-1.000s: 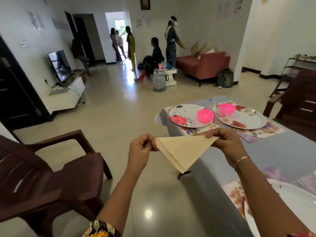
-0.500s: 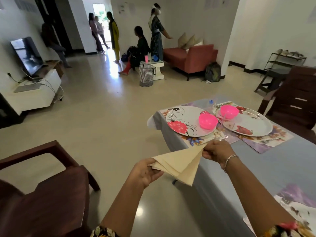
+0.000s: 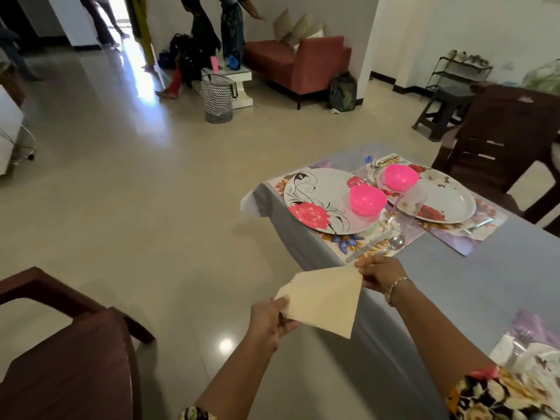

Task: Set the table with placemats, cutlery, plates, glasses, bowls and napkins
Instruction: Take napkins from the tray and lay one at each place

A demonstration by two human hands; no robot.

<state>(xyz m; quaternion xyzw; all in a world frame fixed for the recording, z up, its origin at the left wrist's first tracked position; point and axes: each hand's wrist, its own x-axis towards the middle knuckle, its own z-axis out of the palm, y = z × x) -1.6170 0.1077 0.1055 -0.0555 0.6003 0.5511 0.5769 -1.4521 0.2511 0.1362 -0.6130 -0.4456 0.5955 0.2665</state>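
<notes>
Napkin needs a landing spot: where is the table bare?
Bare grey cloth lies between the far placemats and the near placemat, just past the held napkin. The far end is crowded with plates, pink bowls and cutlery.

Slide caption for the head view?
Left hand and right hand hold a folded napkin beside the set table.

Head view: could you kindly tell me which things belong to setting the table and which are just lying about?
Job in hand: folded cream napkin, pinched by left hand and right hand; pink plastic bowls; white floral plates; floral placemats; steel knife; steel spoon.
Lying about: zigzag-patterned basket; red sofa; dark backpack; brown plastic chair.
</notes>
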